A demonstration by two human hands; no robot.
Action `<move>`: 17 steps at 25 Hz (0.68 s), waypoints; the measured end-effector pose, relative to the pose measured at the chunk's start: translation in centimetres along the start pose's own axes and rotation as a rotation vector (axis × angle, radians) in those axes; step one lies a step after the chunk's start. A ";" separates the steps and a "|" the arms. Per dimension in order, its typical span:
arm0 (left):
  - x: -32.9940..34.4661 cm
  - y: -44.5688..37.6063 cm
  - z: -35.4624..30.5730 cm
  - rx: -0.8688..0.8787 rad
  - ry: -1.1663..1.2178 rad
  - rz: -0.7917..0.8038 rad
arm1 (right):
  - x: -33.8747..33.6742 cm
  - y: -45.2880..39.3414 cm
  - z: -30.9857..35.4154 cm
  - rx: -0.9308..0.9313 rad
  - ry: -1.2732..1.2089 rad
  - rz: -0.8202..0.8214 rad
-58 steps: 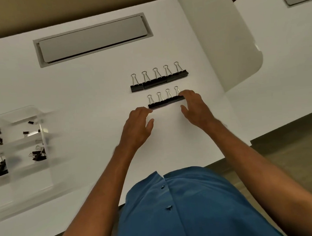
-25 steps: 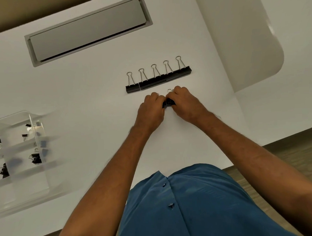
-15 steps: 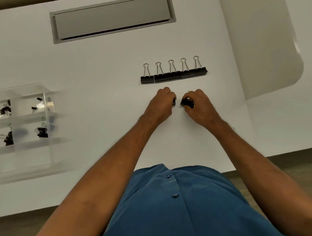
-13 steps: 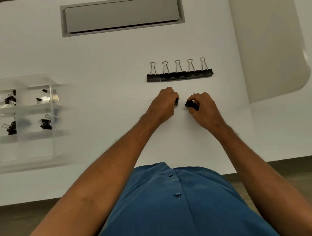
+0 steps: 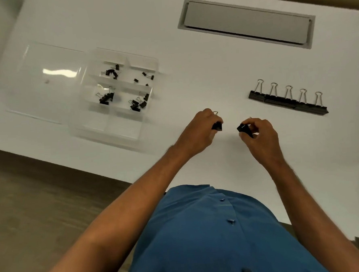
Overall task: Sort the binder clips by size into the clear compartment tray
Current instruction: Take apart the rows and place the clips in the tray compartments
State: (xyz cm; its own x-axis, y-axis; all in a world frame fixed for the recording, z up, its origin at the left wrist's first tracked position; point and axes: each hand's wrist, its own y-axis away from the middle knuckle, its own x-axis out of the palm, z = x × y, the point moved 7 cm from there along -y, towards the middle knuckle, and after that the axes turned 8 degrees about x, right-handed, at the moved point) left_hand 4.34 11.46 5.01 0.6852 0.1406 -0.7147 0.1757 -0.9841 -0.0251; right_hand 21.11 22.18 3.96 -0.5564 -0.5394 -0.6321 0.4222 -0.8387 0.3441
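My left hand (image 5: pixel 201 130) grips black binder clips (image 5: pixel 217 126), their wire loop showing above the fingers. My right hand (image 5: pixel 260 135) grips more black binder clips (image 5: pixel 243 129). Both hands hover over the white table (image 5: pixel 192 82), a little apart. To the right lies a row of several large black binder clips (image 5: pixel 288 100) with wire handles pointing away from me. At the left stands the clear compartment tray (image 5: pixel 148 91), with small black clips in its back and middle compartments; the two nearest compartments hold none.
The tray's clear lid (image 5: pixel 45 81) lies open to its left. A grey cable hatch (image 5: pixel 245 22) is set into the table at the back. The table's front edge runs close below the tray, with wooden floor (image 5: pixel 31 197) beyond it.
The row of medium clips was gathered from the table into my two hands, which have drawn apart. My view has swung left, so the tray now sits nearer the middle.
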 end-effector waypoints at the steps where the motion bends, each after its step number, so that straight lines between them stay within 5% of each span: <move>1: -1.7 1.5 1.4 -0.035 0.009 -0.038 | 1.4 0.1 1.6 -0.014 -0.013 0.023; 10: -13.8 12.4 11.8 -0.270 -0.073 -0.249 | 12.7 1.8 13.6 -0.213 -0.053 0.213; 17: -16.2 14.3 16.6 -0.337 -0.283 -0.100 | 20.0 4.1 19.4 -0.452 0.094 0.268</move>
State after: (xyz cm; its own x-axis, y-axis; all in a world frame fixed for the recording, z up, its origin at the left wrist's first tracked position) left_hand -16.01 -6.67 4.63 0.4409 0.1522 -0.8845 0.4836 -0.8705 0.0913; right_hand -2.16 6.49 6.24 -0.3286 -0.7038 -0.6299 0.8184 -0.5450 0.1820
